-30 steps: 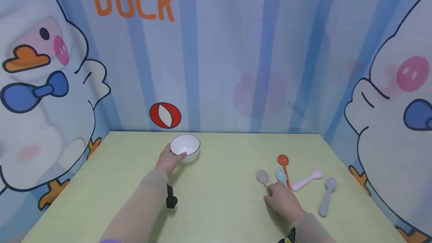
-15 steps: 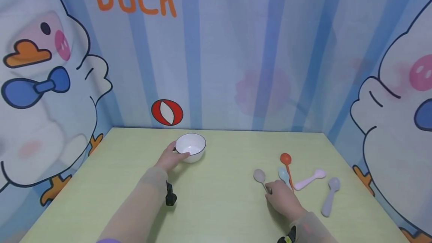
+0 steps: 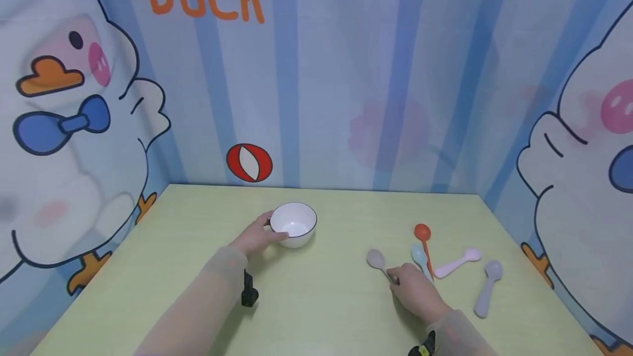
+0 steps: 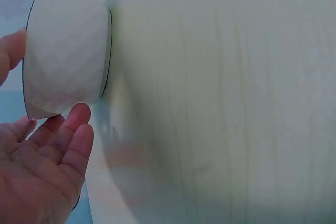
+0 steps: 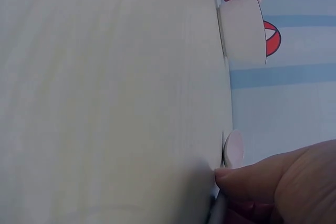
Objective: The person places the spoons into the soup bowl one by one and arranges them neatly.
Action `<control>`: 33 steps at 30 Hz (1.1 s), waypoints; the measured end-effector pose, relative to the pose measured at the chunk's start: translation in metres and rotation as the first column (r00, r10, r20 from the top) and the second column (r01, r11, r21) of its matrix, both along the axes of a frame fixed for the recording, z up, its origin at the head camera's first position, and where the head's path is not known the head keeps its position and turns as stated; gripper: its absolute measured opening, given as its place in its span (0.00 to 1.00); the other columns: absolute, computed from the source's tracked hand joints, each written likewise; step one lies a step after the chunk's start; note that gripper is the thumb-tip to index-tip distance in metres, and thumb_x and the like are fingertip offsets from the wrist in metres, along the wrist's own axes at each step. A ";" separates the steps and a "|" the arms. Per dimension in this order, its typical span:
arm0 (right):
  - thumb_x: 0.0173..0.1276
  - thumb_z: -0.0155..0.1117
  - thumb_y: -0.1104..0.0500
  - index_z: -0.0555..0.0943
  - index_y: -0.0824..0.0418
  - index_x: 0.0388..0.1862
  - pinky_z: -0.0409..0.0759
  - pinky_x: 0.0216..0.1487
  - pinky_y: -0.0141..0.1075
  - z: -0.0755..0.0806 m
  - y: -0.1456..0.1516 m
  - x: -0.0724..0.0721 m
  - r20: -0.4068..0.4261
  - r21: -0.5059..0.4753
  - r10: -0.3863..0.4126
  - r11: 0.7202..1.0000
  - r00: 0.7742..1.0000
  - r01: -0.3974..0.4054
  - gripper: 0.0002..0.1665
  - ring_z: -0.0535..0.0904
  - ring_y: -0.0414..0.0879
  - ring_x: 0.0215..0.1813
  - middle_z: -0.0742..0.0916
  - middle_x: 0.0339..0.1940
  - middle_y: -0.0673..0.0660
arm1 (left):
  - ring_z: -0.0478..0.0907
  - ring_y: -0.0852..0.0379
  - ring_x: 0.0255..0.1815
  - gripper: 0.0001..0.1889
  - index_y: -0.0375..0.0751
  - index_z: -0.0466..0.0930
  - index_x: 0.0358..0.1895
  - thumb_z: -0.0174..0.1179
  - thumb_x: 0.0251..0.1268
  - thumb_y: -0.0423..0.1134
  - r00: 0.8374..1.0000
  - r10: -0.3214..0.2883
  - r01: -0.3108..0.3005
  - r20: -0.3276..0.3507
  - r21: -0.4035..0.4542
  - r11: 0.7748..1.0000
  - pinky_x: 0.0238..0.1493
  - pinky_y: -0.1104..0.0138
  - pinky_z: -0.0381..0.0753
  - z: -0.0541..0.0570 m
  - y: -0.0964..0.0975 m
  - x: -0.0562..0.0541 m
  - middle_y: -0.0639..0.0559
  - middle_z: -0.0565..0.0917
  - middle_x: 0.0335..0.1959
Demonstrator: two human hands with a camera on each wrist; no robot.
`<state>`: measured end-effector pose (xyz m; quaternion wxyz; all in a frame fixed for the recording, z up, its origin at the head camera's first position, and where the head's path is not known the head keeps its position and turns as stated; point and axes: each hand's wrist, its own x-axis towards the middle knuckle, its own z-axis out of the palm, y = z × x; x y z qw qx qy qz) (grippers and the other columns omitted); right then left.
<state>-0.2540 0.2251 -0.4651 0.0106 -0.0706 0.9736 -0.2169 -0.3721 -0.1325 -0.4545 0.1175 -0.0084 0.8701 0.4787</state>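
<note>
In the gripping left hand (image 3: 257,237) is a white bowl (image 3: 294,225); the right hand (image 3: 417,291) pinches a grey spoon (image 3: 376,259).

Left hand (image 4: 39,163) grips white bowl (image 4: 67,51)
Thumb (image 4: 11,53) lies at its dark rim, fingers (image 4: 79,142) at its side; pale desk (image 4: 226,98) beside.
</note>
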 end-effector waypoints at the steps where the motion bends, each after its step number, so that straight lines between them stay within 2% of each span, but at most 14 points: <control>1: 0.61 0.65 0.67 0.83 0.65 0.51 0.77 0.39 0.42 0.000 0.000 0.000 -0.003 -0.001 0.003 1.000 1.000 -0.003 0.18 0.73 0.43 0.35 0.79 0.33 0.53 | 0.56 0.41 0.72 0.46 0.49 0.52 0.76 0.68 0.57 0.50 1.000 -0.006 0.006 0.002 0.000 1.000 0.66 0.39 0.57 0.000 0.001 0.002 0.44 0.62 0.72; 8: 0.61 0.66 0.67 0.83 0.64 0.53 0.76 0.38 0.40 0.000 -0.004 0.001 0.004 0.003 0.013 1.000 1.000 -0.013 0.19 0.72 0.42 0.34 0.79 0.32 0.52 | 0.61 0.41 0.68 0.44 0.50 0.55 0.75 0.70 0.56 0.49 0.999 -0.047 0.046 0.021 0.024 0.999 0.64 0.39 0.61 0.002 0.005 0.017 0.44 0.64 0.71; 17: 0.60 0.67 0.68 0.84 0.63 0.51 0.76 0.37 0.38 -0.001 -0.008 0.002 -0.032 0.028 0.044 0.999 0.999 -0.044 0.18 0.73 0.42 0.34 0.79 0.31 0.52 | 0.65 0.43 0.65 0.44 0.50 0.58 0.74 0.71 0.55 0.48 0.991 -0.135 0.135 0.001 0.054 0.989 0.59 0.48 0.72 0.004 0.009 0.041 0.45 0.66 0.68; 22: 0.59 0.67 0.68 0.85 0.62 0.49 0.73 0.33 0.36 -0.002 -0.010 0.002 -0.047 0.032 0.059 0.998 0.997 -0.057 0.17 0.70 0.41 0.31 0.79 0.29 0.51 | 0.69 0.45 0.61 0.43 0.49 0.59 0.73 0.71 0.55 0.48 0.983 -0.183 0.184 -0.017 0.058 0.981 0.57 0.50 0.74 0.004 0.011 0.053 0.47 0.68 0.66; 27: 0.59 0.67 0.68 0.86 0.61 0.49 0.72 0.34 0.36 -0.002 -0.012 0.004 -0.059 0.039 0.073 0.997 0.996 -0.071 0.17 0.70 0.41 0.32 0.79 0.30 0.50 | 0.74 0.48 0.55 0.43 0.45 0.58 0.73 0.71 0.56 0.46 0.970 -0.241 0.243 -0.045 0.063 0.968 0.54 0.52 0.76 0.004 0.013 0.064 0.45 0.68 0.65; 33: 0.59 0.67 0.68 0.85 0.62 0.49 0.73 0.34 0.36 -0.001 -0.013 0.007 -0.046 0.028 0.068 0.997 0.997 -0.066 0.18 0.70 0.41 0.32 0.79 0.30 0.51 | 0.76 0.52 0.50 0.44 0.46 0.58 0.73 0.71 0.55 0.47 0.962 -0.271 0.272 -0.040 0.050 0.961 0.53 0.54 0.77 0.005 0.016 0.077 0.45 0.68 0.66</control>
